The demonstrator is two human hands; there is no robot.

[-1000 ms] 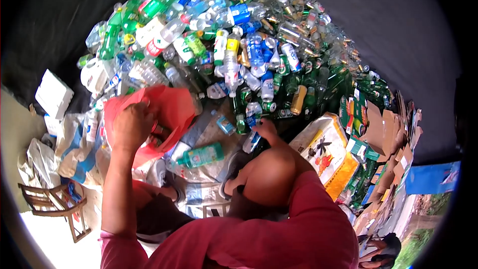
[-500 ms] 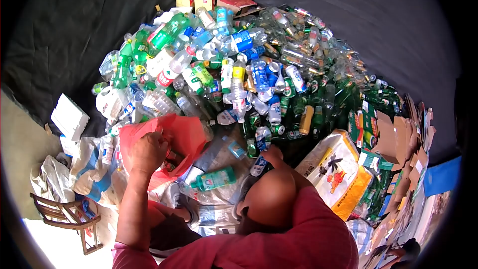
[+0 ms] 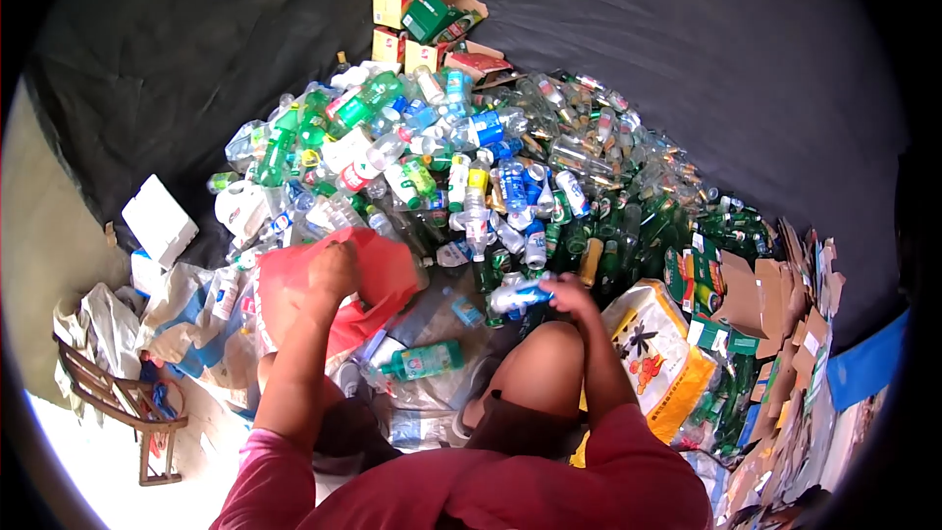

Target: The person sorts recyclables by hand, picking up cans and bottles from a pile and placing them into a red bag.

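My left hand [image 3: 335,270] is closed on the rim of a red plastic bag [image 3: 378,319], which it holds up with the mouth open. My right hand [image 3: 569,294] grips one end of a blue-and-white drink can [image 3: 520,295], slightly blurred, above the front of the pile. Below it, a small clear bottle with a blue label [image 3: 465,310] lies on plastic sheeting. Closer to my feet is a green plastic bottle [image 3: 424,360] on its side. What the bag contains is mostly hidden.
A large heap of plastic bottles [image 3: 388,147], cans and green glass bottles [image 3: 662,221] spreads ahead. On the right stand a white-and-yellow sack [image 3: 653,363] and stacked cardboard [image 3: 795,334]. A wooden chair [image 3: 123,417], white sacks and a foam box [image 3: 159,220] are to the left.
My right hand has risen from low beside my knee, bringing the can up over the pile's front edge. My left hand still holds the red bag. The view has tilted upward.
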